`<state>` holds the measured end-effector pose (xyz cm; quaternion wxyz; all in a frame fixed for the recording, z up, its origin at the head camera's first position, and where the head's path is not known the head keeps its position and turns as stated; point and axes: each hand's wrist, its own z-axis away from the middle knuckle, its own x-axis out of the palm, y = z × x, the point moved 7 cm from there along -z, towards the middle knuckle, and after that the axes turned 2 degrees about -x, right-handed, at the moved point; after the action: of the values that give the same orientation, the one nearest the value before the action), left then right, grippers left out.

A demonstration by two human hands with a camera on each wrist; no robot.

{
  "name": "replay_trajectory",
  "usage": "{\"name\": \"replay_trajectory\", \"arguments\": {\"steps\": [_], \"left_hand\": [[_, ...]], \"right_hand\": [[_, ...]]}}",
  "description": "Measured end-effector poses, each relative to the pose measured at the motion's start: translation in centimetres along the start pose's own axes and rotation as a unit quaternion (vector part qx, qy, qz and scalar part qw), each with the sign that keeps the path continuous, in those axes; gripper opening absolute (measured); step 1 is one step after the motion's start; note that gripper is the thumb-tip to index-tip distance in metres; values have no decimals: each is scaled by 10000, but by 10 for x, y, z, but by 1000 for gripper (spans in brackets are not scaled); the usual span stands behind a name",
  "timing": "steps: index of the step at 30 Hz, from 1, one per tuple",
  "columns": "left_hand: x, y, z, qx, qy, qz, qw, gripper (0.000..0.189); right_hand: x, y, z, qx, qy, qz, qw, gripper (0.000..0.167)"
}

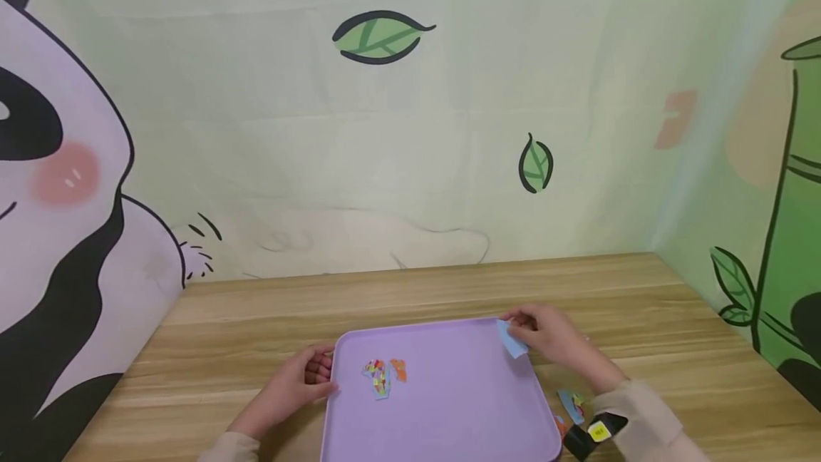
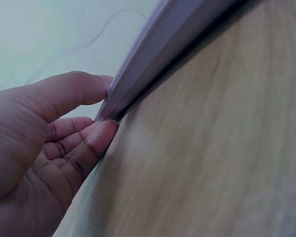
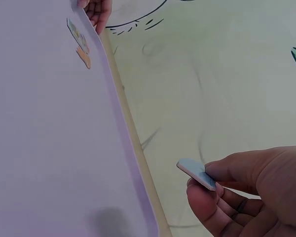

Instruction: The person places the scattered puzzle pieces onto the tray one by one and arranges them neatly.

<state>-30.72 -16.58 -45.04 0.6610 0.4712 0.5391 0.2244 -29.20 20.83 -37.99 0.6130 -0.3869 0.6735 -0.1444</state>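
A purple tray point(image 1: 449, 398) lies on the wooden table. At its left rim my left hand point(image 1: 291, 383) grips the edge, thumb on the rim and fingers against the side and underside in the left wrist view. My right hand point(image 1: 551, 337) pinches a light-blue puzzle piece point(image 3: 195, 172) between thumb and fingers, above the tray's far right corner. Towards the tray's left side lie a multicoloured puzzle section with light-blue edges point(image 1: 380, 380) and, close beside it, a small orange piece point(image 1: 399, 369).
Right of the tray, a blue multicoloured piece point(image 1: 571, 405) lies on the table point(image 1: 269, 312) near my right sleeve. An orange piece point(image 1: 561, 426) shows partly beside the tray's right rim. A black device with a yellow label point(image 1: 596, 433) sits at my right wrist. A printed backdrop point(image 1: 410, 162) stands behind.
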Motion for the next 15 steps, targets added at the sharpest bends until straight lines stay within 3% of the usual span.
{"name": "replay_trajectory", "arguments": {"steps": [9, 15], "left_hand": [[0, 0, -1, 20, -40, 41, 10000, 64], [1, 1, -1, 62, -79, 137, 9999, 64]], "right_hand": [[15, -10, -8, 10, -230, -329, 9992, 20], [26, -16, -14, -333, -372, -708, 9962, 21]]}}
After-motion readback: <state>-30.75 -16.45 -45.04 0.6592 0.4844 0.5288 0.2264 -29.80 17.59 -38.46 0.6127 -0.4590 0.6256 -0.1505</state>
